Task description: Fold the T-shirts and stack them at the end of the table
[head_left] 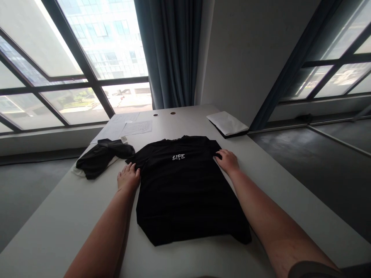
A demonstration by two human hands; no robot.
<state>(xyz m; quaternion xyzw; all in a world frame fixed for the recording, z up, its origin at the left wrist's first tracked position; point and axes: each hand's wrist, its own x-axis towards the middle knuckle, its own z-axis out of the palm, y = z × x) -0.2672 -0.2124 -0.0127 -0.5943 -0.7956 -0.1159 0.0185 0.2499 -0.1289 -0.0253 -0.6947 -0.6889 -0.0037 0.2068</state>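
Black short-sleeved cloth T-shirt with white lettering (191, 193) lies spread flat on smooth white tabletop (72, 216). Left hand (128, 178): fingers slightly bent, touching one sleeve (136, 156). Right hand (228, 161): fingers partly curled at the other sleeve (213, 146). Can't tell if either grips fabric.

Left hand (129, 179) and right hand (228, 161) both bare, fingers (225, 153) short-looking with rounded tips. Left forearm (101, 235) bare right down to the bottom frame edge, narrow near the hand then widening; right forearm (269, 216) bare too, same taper, up to a sleeve (314, 270) at lower right. Sleeve is dark, dull grey-brown, looks plain, its edge curving smoothly round the arm; just a small strip shows, rest cut off by the frame, fabric too dim to tell.
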